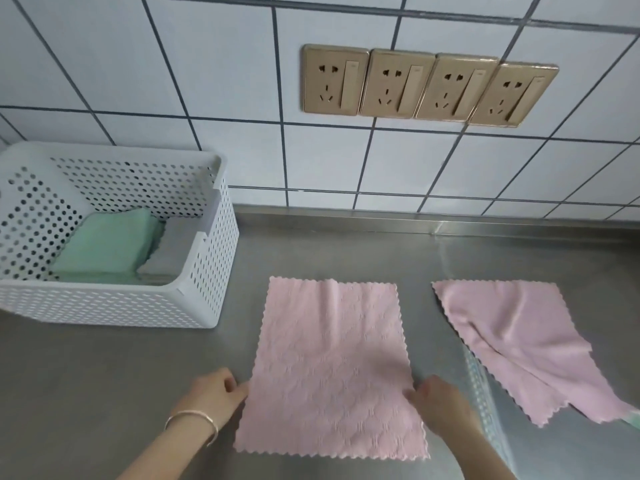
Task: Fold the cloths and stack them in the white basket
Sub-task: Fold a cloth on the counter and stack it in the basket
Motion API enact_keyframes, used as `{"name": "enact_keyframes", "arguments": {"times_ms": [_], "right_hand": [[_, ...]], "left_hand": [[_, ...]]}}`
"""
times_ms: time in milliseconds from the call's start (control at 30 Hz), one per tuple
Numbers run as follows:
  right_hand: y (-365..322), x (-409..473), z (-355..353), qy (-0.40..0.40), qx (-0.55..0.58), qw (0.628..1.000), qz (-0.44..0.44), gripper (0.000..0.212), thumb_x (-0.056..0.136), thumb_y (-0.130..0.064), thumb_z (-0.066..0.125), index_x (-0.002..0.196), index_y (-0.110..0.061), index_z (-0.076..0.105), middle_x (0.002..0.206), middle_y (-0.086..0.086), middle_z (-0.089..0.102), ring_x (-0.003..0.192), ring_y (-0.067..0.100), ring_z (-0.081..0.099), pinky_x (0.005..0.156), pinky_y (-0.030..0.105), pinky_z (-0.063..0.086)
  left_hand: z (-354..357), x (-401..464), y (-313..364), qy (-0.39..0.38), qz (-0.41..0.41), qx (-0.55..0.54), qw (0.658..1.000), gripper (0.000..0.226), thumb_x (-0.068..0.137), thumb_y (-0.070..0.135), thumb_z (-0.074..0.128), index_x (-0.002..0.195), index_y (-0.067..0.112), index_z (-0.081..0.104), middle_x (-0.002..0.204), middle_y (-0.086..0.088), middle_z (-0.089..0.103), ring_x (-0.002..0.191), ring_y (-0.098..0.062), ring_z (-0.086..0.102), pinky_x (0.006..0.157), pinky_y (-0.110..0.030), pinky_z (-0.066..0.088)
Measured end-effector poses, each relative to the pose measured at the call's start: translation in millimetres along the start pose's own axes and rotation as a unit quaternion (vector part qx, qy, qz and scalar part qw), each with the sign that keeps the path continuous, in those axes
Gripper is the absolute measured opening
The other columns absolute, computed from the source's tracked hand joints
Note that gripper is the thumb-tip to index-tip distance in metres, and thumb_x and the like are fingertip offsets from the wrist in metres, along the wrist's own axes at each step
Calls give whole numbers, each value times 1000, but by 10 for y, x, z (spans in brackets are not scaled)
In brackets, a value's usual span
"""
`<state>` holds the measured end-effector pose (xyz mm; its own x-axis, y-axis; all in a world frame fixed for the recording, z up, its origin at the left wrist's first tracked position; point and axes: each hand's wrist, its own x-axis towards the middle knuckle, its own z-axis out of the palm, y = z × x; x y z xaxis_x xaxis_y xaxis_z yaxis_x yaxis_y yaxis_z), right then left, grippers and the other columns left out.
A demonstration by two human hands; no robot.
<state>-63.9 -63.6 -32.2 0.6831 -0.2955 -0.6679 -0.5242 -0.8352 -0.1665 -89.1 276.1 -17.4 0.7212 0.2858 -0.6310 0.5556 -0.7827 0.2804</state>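
Observation:
A pink cloth [330,365] lies spread flat on the steel counter in front of me. My left hand [216,393] pinches its left edge about halfway down. My right hand [441,400] pinches its right edge at the same height. A second pink cloth [519,341] lies rumpled to the right, partly folded over itself. The white perforated basket [204,271] stands at the back left; inside it lie a folded green cloth [107,244] and a folded grey cloth [169,251] side by side.
The steel counter [104,393] runs to a tiled wall with a row of wall sockets [429,86]. A bit of green cloth [632,419] shows at the right edge, under the second pink cloth.

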Motion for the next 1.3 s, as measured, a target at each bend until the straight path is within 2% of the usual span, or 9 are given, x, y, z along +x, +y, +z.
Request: {"name": "enact_keyframes", "arguments": {"times_ms": [167, 333, 567, 700, 900, 967, 1033, 1133, 1300], "right_hand": [[-522, 409, -330, 55, 73, 996, 8, 11, 82, -23, 46, 74, -19, 52, 90, 8, 61, 79, 26, 54, 67, 28, 40], [-796, 730, -413, 107, 123, 986, 32, 26, 87, -24, 48, 106, -16, 64, 109, 11, 64, 97, 29, 59, 73, 27, 41], [-894, 957, -353, 112, 168, 979, 38, 25, 89, -24, 49, 72, -12, 63, 80, 12, 60, 74, 27, 55, 65, 26, 40], [-866, 1014, -344, 136, 186, 972, 55, 34, 94, -31, 43, 92, -5, 66, 95, 17, 64, 77, 26, 50, 68, 27, 38], [-1006, 550, -91, 246, 48, 966, -71, 27, 90, -15, 44, 116, -14, 45, 105, 9, 62, 88, 31, 61, 65, 32, 43], [-1054, 296, 228, 267, -45, 938, -215, 34, 84, -19, 51, 119, -16, 54, 107, 5, 62, 91, 25, 61, 69, 35, 51], [-1052, 137, 574, 227, -87, 925, -291, 44, 77, -27, 46, 116, -17, 62, 113, 3, 66, 101, 22, 63, 80, 34, 54], [-937, 52, 878, 158, -112, 939, -283, 55, 83, -37, 34, 133, -18, 52, 141, 1, 49, 132, 20, 35, 109, 36, 21], [-331, 87, 816, 195, -149, 940, -239, 65, 95, -58, 12, 150, -23, 15, 157, -2, 14, 144, 13, -4, 114, 33, -4]], "left_hand": [[-189, 722, 446, 50, 5, -99, 994, 26, 77, 42, 48, 75, 17, 56, 75, -6, 70, 74, -26, 67, 77, -34, 54], [-220, 1053, 802, 107, 4, -93, 990, 26, 82, 33, 50, 68, 13, 60, 69, -9, 67, 67, -29, 62, 59, -25, 41], [-214, 1216, 962, 110, -33, -144, 983, 35, 86, 16, 51, 51, 13, 59, 47, 0, 55, 48, -17, 50, 57, -22, 37], [-201, 1278, 893, 129, -30, -169, 977, 39, 88, 16, 49, 49, 16, 56, 48, 2, 57, 50, -18, 56, 64, -26, 46], [-85, 983, 917, 203, 41, -86, 974, 19, 89, 27, 51, 99, 11, 56, 89, -6, 61, 82, -30, 59, 68, -30, 41], [173, 732, 900, 259, 187, 5, 948, 23, 86, 26, 46, 101, 13, 56, 98, -5, 60, 85, -28, 59, 68, -35, 47], [537, 482, 852, 226, 305, 122, 917, 49, 84, 37, 33, 122, 16, 55, 128, -3, 57, 115, -26, 56, 89, -40, 48], [925, 384, 619, 162, 294, 213, 918, 64, 92, 47, 11, 145, 15, 21, 156, 1, 7, 145, -19, 5, 114, -46, 13], [865, 468, 56, 169, 263, 241, 919, 69, 93, 54, 9, 143, 10, 22, 157, -2, 0, 145, -17, -4, 114, -37, 0]]}}
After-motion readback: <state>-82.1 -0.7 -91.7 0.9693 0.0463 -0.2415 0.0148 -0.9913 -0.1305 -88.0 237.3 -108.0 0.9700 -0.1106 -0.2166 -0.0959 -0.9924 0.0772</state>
